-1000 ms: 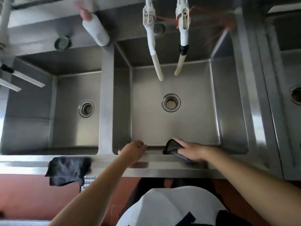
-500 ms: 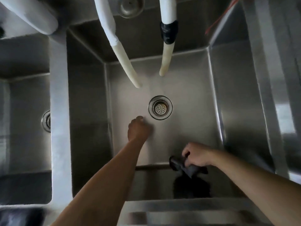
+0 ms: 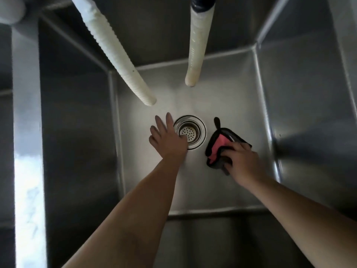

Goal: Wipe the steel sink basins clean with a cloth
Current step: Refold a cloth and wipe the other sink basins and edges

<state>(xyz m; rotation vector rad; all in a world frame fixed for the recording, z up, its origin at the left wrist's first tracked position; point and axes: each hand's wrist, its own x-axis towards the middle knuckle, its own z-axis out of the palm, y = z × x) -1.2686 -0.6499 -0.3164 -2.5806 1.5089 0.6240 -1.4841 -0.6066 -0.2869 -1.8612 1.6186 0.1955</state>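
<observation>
I look straight down into a deep steel sink basin (image 3: 212, 186). A round strainer drain (image 3: 190, 131) sits in the middle of its floor. My left hand (image 3: 167, 139) lies on the floor just left of the drain, fingers spread and straight, its thumb side reaching over the drain's rim. My right hand (image 3: 241, 161) holds a dark cloth with a pink face (image 3: 217, 145) against the floor right of the drain, with the fingers curled over the cloth's near edge.
Two white ribbed hoses (image 3: 116, 53) (image 3: 198, 47) hang down over the far half of the basin, ending above the floor. A steel divider (image 3: 27, 132) separates this basin from another on the left. Steep basin walls rise on all sides.
Both hands moved forward across the basin floor. The left hand opened beside the drain. The right hand carried the cloth from the near wall to the right of the drain. The view dropped closer.
</observation>
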